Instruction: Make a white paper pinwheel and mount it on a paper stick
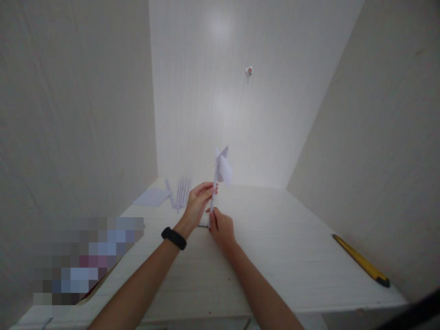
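A white paper pinwheel (224, 170) stands nearly upright over the middle of the table, its folded blades at the top of a thin white stick. My left hand (201, 197), with a black band on the wrist, pinches the stick just below the blades. Lower down, my right hand (221, 227) is closed around the bottom end of the same stick. Behind the hands, a thin dark metal tool (204, 225) lies on the table, partly hidden by my right hand; its kind I cannot make out.
Several white paper sticks (182, 192) lie at the back left beside a white paper sheet (152, 197). A yellow and black box cutter (360, 260) rests along the right edge. Pale walls close in the white table (275, 247) on three sides. A blurred patch covers the left edge.
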`<state>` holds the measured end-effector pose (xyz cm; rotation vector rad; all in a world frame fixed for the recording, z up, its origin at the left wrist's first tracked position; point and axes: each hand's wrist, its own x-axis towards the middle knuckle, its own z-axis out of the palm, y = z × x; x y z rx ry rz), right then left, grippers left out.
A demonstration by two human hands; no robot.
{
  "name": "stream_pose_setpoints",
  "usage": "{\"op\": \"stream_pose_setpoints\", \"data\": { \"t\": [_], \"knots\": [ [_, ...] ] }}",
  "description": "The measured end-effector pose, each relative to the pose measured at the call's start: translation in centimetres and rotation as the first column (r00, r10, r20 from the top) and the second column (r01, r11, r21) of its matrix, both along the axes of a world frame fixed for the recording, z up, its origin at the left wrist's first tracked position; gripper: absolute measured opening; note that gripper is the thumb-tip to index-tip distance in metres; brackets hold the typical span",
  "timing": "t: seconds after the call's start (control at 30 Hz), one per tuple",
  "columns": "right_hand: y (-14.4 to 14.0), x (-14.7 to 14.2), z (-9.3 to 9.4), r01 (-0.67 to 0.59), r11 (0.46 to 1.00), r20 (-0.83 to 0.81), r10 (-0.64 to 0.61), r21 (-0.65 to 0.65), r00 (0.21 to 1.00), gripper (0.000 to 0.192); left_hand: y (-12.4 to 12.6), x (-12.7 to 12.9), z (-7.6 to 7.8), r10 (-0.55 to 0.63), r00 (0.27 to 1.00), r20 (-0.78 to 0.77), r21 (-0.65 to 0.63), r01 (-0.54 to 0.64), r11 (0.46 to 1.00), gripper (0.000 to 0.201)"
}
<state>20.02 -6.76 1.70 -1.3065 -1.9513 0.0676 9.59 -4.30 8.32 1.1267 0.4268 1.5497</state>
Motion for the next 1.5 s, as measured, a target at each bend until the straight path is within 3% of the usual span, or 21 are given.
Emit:
{"op": "stream_pose_setpoints", "data": {
  "t": [0.37, 0.93, 1.27, 1.5],
  "knots": [
    [0.6, -0.4, -0.5, 0.049, 0.998, -0.120, -0.054, -0.040, 0.991, 0.019, 0.2, 0.1, -0.2, 0.024, 0.999, 0.045, -0.021, -0.023, 1.000, 0.021],
    [0.5, -0.6, -0.1, 0.091, 0.996, 0.102, -0.088, -0.021, 0.991, 0.021, 0.0, 0.9, -0.2, -0.047, 0.989, 0.138, -0.102, 0.061, 0.993, 0.025],
    [0.5, -0.3, -0.1, 0.083, 0.996, 0.067, -0.081, -0.027, 0.994, 0.032, 0.8, 0.3, -1.3, -0.085, 0.995, -0.051, -0.122, 0.079, 0.989, 0.019],
    [0.7, 0.0, -0.4, 0.100, 0.995, 0.046, -0.099, -0.030, 0.994, 0.031, 1.3, 0.1, -2.0, -0.195, 0.951, -0.241, -0.078, 0.182, 0.980, 0.018]
  ]
}}
